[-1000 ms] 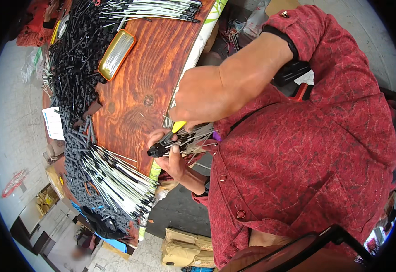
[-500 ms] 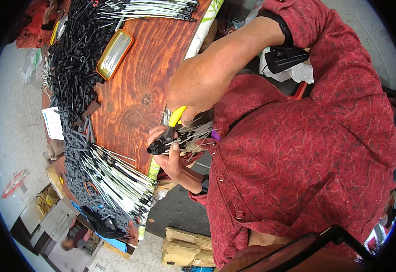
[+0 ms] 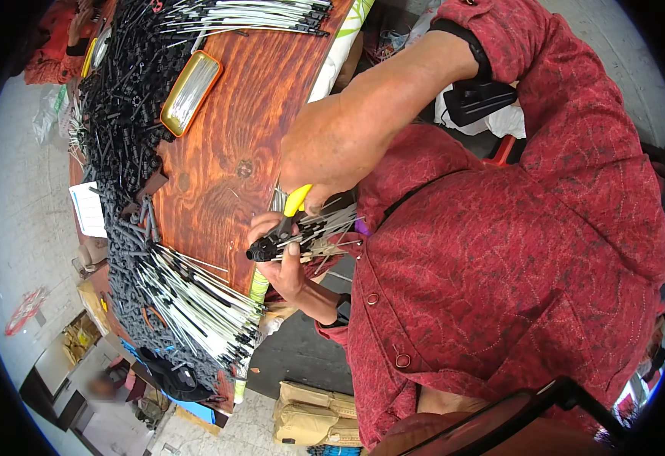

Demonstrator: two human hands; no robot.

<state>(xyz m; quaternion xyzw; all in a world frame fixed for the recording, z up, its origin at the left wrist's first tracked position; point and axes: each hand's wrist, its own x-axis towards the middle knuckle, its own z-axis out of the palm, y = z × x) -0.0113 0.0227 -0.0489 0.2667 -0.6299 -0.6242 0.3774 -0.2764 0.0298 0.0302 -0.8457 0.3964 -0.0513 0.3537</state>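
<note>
My right hand (image 3: 332, 148) is closed round yellow-handled pliers (image 3: 296, 201). Their dark jaws point down at a black plastic fitting (image 3: 262, 251) with a ribbed round end. Below it, my left hand (image 3: 290, 275) grips that fitting between thumb and fingers, at the table's edge. The jaws touch or nearly touch the fitting; their exact bite is too small to tell. Beside my fingers, close to my body, thin pale rods with black pieces (image 3: 328, 224) spread out; whether they join the fitting I cannot tell.
On the wooden table (image 3: 222, 167) a long heap of black plastic parts (image 3: 123, 106) curves along the far side. White rods with black ends (image 3: 199, 304) lie in one bundle, more white rods (image 3: 252, 15) at the top. An orange-rimmed tin (image 3: 190, 95) and a white paper (image 3: 87, 209) are nearby.
My hands, the pliers and the fitting stay almost in place, with only a slight shift. The blurred person at the lower left has moved a little.
</note>
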